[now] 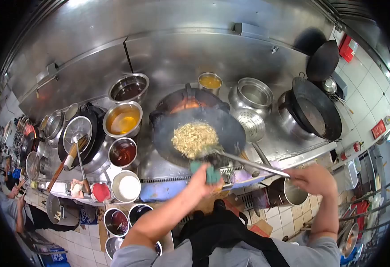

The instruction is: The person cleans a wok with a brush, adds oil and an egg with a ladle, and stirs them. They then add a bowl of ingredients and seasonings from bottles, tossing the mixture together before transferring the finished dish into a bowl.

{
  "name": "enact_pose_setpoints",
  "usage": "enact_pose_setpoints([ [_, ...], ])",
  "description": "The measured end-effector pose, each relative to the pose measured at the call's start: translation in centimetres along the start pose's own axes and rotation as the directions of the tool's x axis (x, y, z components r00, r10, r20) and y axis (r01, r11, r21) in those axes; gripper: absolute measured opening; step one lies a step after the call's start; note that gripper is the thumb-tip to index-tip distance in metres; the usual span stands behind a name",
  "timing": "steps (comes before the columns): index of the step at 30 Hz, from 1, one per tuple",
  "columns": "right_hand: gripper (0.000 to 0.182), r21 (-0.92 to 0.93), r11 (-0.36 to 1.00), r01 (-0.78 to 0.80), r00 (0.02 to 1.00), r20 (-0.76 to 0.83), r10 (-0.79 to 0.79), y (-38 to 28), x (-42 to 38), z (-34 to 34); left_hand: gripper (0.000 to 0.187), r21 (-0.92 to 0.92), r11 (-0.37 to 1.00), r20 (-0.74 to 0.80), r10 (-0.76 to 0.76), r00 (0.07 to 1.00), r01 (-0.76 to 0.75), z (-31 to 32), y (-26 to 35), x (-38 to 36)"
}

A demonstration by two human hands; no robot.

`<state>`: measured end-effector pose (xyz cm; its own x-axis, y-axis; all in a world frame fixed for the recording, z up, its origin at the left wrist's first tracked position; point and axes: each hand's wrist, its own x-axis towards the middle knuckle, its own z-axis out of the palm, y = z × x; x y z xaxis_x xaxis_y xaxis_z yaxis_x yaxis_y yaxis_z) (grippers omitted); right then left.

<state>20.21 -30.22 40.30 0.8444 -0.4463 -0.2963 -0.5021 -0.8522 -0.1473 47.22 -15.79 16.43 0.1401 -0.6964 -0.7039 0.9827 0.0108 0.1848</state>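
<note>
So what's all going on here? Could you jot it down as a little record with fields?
Place: steel kitchen range with many pots
Left hand: grips the wok's near edge through a green cloth
Right hand: holds the long ladle, its end in the food
Wok: black, holding a pile of pale noodles
Left of the wok: bowls of orange liquid, dark sauce and white powder
Right of the wok: perforated strainer, second empty wok

Steel bowls crowd the left of the range: dark sauce (128, 87), amber oil (122, 119), reddish sauce (123, 152) and a white bowl (126, 186) nearest the edge. A perforated strainer (249, 124) lies by an empty steel pot (252, 95); a second wok (317, 108) leans at right.
</note>
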Motion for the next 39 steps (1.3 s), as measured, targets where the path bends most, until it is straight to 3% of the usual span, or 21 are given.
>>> enact_pose_setpoints([
  [3,0.045,0.021,0.999,-0.041,0.993,-0.112,0.043,-1.4,7.1,4.8,0.021,0.007,0.998,-0.039,0.066,0.997,-0.066,-1.0,3.2,7.9],
  [4,0.044,0.037,0.999,0.037,0.978,-0.204,-0.029,-1.0,10.2,7.7,0.021,0.007,0.998,-0.044,0.062,0.997,-0.061,-2.3,2.6,8.3],
  [6,0.043,0.086,0.991,-0.102,0.965,-0.234,0.12,-3.4,13.1,9.5,0.021,0.073,0.986,0.037,0.147,0.988,-0.149,-3.9,1.0,8.6],
  [9,0.044,0.117,0.99,-0.076,0.954,-0.282,0.106,-3.3,13.5,10.8,0.02,0.052,0.998,0.137,0.022,0.99,-0.029,-4.4,-0.7,6.3],
  [11,0.047,0.136,0.986,-0.094,0.955,-0.266,0.128,-2.5,12.9,12.0,0.013,-0.049,0.995,-0.038,0.079,0.996,-0.081,-0.9,0.4,4.0],
  [13,0.05,0.473,0.877,-0.082,0.931,-0.277,0.237,-1.4,12.2,13.3,0.015,0.057,0.981,-0.059,0.187,0.98,-0.184,-0.9,2.1,6.5],
  [15,0.052,0.513,0.858,0.031,0.887,-0.409,0.213,0.0,13.0,18.2,0.022,0.119,0.963,-0.059,0.25,0.967,-0.241,-1.9,0.9,7.9],
  [17,0.057,0.544,0.839,0.006,0.83,-0.471,0.299,-1.9,13.8,21.1,0.022,0.384,0.833,-0.105,0.468,0.877,-0.398,-4.5,-2.3,10.2],
  [18,0.057,0.572,0.819,-0.053,0.832,-0.428,0.353,-3.5,14.4,22.1,0.029,0.548,0.653,-0.041,0.646,0.763,-0.523,-6.9,-4.1,12.6],
  [19,0.058,0.597,0.794,-0.114,0.83,-0.382,0.406,-4.8,15.0,23.2,0.033,0.556,0.584,-0.039,0.73,0.683,-0.592,-8.6,-5.8,14.5],
  [21,0.06,0.569,0.822,-0.018,0.798,-0.487,0.354,-5.5,15.5,24.0,0.025,0.355,0.664,-0.051,0.717,0.695,-0.658,-7.5,-7.6,14.0],
  [22,0.051,0.877,0.477,-0.056,0.9,-0.163,0.404,-6.7,14.3,20.8,0.022,0.263,0.8,-0.037,0.567,0.823,-0.539,-7.2,-7.4,14.0],
  [23,0.043,0.983,0.034,-0.183,0.941,0.165,0.294,-7.5,13.0,18.3,0.019,0.175,0.908,-0.013,0.388,0.922,-0.38,-6.8,-7.1,13.9],
  [25,0.008,0.848,-0.473,-0.24,0.966,0.258,-0.028,-6.7,10.7,14.9,0.018,0.198,0.914,-0.093,0.376,0.922,-0.353,-2.6,-5.2,8.8],
  [27,0.017,0.472,-0.796,-0.379,0.91,0.347,-0.227,-5.9,8.4,13.8,0.017,0.021,0.967,-0.045,0.253,0.966,-0.253,-0.7,-3.7,2.9],
  [28,0.017,0.475,-0.791,-0.385,0.908,0.349,-0.232,-6.4,6.9,12.4,0.017,0.014,0.966,-0.046,0.258,0.965,-0.258,-0.4,-3.8,0.2],
  [30,0.018,0.179,-0.87,-0.46,0.858,0.343,-0.383,-7.6,4.1,9.5,0.019,-0.116,0.981,0.051,0.164,0.985,-0.158,-0.4,-4.3,-3.2],
  [33,0.039,0.088,-0.912,-0.401,0.892,0.264,-0.367,-8.3,6.4,8.5,0.021,-0.223,0.973,-0.043,0.055,0.998,-0.063,0.0,-0.9,3.9],
  [34,0.039,0.131,-0.942,-0.309,0.943,0.17,-0.285,-8.4,8.6,9.8,0.022,-0.236,0.968,-0.007,0.091,0.996,-0.09,0.4,1.3,6.0],
  [35,0.04,0.038,-0.948,-0.317,0.938,0.16,-0.307,-9.4,10.3,9.3,0.022,-0.234,0.969,-0.019,0.078,0.997,-0.081,-1.3,0.8,6.3],
  [39,0.036,0.169,-0.896,-0.41,0.912,0.105,-0.397,-8.4,11.4,11.0,0.013,-0.154,0.986,0.132,0.079,0.988,-0.058,-1.9,-0.7,2.3],
])
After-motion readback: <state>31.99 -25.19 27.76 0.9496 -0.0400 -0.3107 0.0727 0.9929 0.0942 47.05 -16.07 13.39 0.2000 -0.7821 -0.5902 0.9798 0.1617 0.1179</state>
